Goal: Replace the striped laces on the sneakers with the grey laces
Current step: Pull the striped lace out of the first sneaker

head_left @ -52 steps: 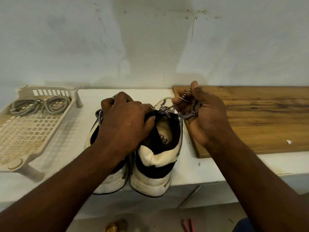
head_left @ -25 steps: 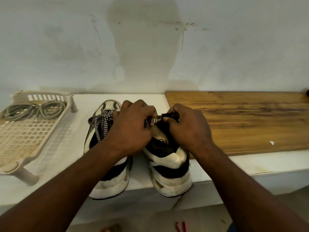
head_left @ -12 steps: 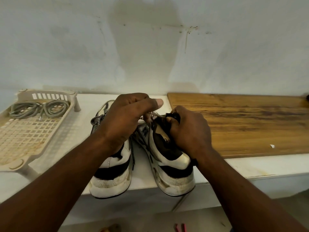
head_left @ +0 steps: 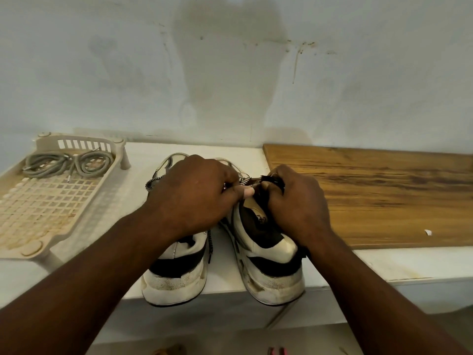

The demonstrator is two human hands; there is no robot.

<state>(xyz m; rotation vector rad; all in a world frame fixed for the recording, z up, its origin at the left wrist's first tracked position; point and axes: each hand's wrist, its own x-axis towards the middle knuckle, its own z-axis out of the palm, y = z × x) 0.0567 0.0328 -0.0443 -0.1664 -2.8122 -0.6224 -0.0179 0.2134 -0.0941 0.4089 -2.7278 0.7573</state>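
Observation:
Two white-and-black sneakers stand heel-toward-me on the white shelf: the left sneaker (head_left: 176, 272) and the right sneaker (head_left: 268, 265), which leans a little to the left. A black-and-white striped lace (head_left: 245, 181) runs across the right sneaker's top. My left hand (head_left: 194, 198) pinches that lace between thumb and fingers. My right hand (head_left: 297, 203) grips the right sneaker's black tongue and collar. The left sneaker's striped lace (head_left: 152, 184) shows beside my left hand. The grey laces (head_left: 66, 163) lie coiled in the beige tray.
The beige plastic grid tray (head_left: 38, 208) stands at the left of the shelf. A wooden board (head_left: 384, 196) lies at the right, close to the right sneaker. The wall rises directly behind. The sneakers' heels overhang the shelf's front edge.
My left hand has dropped from a raised reach onto the striped lace at the right sneaker's top. The right hand stays on the tongue; the shoe stays tilted left.

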